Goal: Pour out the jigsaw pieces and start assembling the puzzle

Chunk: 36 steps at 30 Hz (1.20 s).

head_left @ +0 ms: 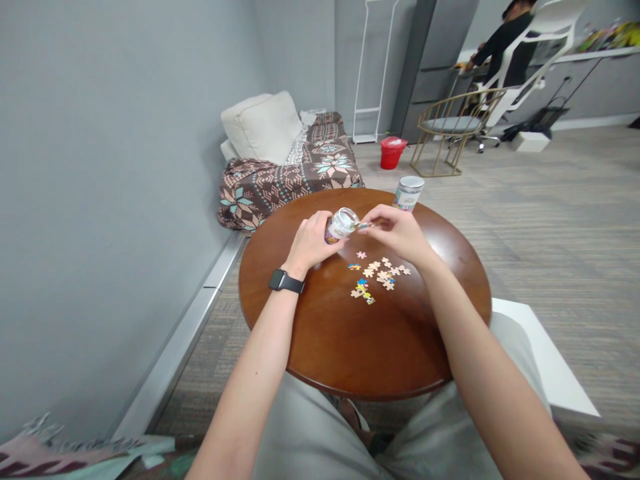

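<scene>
My left hand (pixel 316 239) is wrapped around a clear jar (pixel 340 227) with a printed label, its mouth uncovered and tilted to the right. Just right of the opening, my right hand (pixel 397 230) pinches a puzzle piece (pixel 364 225) between thumb and fingers; whether it is one or more I cannot tell. On the table below both hands lies a loose spread of puzzle pieces (pixel 385 275), most with plain wooden backs up and a few showing blue and yellow print. Behind my right hand stands a second jar (pixel 409 192) with a silver lid, partly hidden by the fingers.
The round brown table (pixel 370 353) sits before my knees. Beyond it are a sofa (pixel 300 170) with a patterned cover, a red bin (pixel 392 153) and a gold wire chair (pixel 455 127). A person in dark clothes (pixel 515 47) is at the far counter.
</scene>
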Each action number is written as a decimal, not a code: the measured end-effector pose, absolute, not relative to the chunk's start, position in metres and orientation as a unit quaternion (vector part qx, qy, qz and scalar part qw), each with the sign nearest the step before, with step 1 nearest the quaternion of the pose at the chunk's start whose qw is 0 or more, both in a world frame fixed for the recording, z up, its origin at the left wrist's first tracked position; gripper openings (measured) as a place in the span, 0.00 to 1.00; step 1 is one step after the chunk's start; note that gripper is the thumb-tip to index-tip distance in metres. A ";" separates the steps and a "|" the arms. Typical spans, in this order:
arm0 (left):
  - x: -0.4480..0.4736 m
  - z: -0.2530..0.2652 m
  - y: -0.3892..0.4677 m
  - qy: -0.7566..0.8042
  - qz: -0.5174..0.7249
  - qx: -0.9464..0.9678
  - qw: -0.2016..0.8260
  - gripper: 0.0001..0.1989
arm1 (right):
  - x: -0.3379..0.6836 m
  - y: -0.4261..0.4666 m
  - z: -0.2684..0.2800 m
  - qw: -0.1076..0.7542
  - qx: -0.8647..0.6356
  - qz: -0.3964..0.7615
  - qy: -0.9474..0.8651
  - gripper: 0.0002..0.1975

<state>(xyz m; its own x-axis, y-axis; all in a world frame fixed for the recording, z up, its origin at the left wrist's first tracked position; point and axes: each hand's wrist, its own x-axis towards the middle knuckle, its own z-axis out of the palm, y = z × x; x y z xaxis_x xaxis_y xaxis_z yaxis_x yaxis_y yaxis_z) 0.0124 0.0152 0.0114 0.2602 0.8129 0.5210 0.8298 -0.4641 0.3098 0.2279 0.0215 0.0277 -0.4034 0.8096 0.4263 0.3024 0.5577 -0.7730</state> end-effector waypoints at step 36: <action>0.016 0.014 0.012 -0.472 -0.309 -0.826 -0.006 0.23 | 0.223 0.023 0.030 0.473 -0.384 0.150 -0.779 0.07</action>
<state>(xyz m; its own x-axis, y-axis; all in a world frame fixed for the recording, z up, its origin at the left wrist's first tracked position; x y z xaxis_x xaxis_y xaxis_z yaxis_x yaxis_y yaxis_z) 0.0159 0.0116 0.0142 0.3637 0.7827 0.5051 0.7754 -0.5548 0.3015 0.2233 0.0226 0.0297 -0.2579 0.7404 0.6207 0.4571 0.6595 -0.5968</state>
